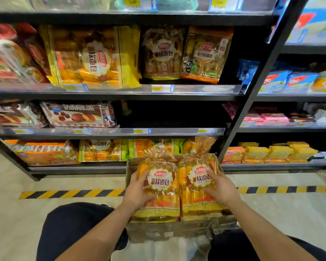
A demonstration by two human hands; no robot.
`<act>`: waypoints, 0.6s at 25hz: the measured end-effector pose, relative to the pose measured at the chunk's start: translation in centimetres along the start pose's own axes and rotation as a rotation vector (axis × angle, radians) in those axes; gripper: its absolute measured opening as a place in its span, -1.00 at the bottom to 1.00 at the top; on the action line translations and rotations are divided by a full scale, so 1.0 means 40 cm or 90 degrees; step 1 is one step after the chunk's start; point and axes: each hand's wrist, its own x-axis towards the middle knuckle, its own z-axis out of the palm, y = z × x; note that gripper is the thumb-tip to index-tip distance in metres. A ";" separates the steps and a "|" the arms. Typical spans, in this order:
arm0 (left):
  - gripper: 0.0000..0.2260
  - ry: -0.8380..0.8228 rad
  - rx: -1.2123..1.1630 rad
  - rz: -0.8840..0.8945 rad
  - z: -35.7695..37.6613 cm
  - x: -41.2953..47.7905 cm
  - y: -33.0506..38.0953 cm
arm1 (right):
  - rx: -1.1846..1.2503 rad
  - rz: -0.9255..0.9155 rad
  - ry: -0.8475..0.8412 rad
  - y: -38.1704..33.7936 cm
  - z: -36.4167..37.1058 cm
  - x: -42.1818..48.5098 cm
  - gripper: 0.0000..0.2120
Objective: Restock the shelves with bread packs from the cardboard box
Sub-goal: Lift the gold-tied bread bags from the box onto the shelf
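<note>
Two clear yellow-and-orange bread packs stand side by side in an open cardboard box (pixel 130 164) on the floor in front of the shelves. My left hand (pixel 137 191) grips the left bread pack (pixel 161 187) by its left side. My right hand (pixel 221 187) grips the right bread pack (pixel 198 183) by its right side. More packs lie under them in the box. The same bread stands on the upper shelf (pixel 205 89), with a dark gap at that shelf's right end. The middle shelf (pixel 177 131) has a wide dark gap on its right half.
The bottom shelf (pixel 77 168) holds orange and yellow packs right behind the box. A black upright post (pixel 252 95) divides this bay from a stocked bay on the right. Yellow-black hazard tape (pixel 72 194) runs across the floor. My dark-trousered knees flank the box.
</note>
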 end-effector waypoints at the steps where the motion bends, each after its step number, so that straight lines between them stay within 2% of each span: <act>1: -0.03 0.017 -0.004 0.017 -0.013 0.002 0.015 | 0.010 -0.009 0.037 -0.006 -0.016 -0.006 -0.24; 8: -0.07 0.116 -0.076 0.140 -0.189 0.076 0.138 | 0.132 -0.051 0.249 -0.038 -0.178 -0.007 -0.25; 15: -0.08 0.221 -0.080 0.226 -0.415 0.204 0.309 | 0.236 -0.109 0.373 -0.086 -0.408 0.094 -0.28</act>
